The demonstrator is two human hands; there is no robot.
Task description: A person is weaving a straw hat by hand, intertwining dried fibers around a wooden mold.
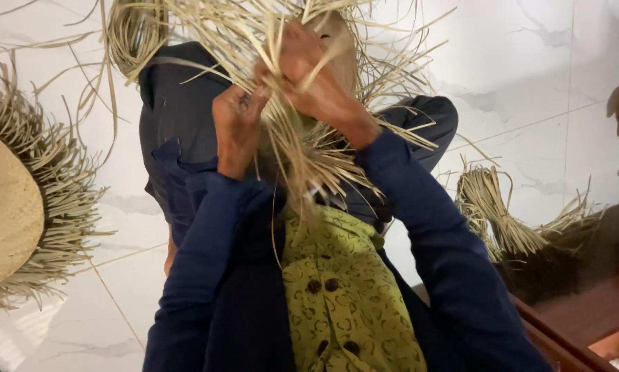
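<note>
While raised over the lap, left hand (pixel 237 127) and right hand (pixel 316 79) both clenched on straw weaving (pixel 302 158).

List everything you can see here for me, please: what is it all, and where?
Straw weaving: one, pale tan, loose strands fanning out, gripped in both hands at top centre.
Finished woven hat: one, tan with a frayed fringe, on the floor at the left edge.
Straw bundle: one, tan, lying to the right.
Tiled floor: white, marbled, all around.
Wooden furniture: brown, bottom right corner.
Green patterned garment: one, buttoned, bottom centre.
Dark blue sleeves: two, lower half.
Left hand: closed on the strands.
Right hand: closed on the strands, just above.
</note>
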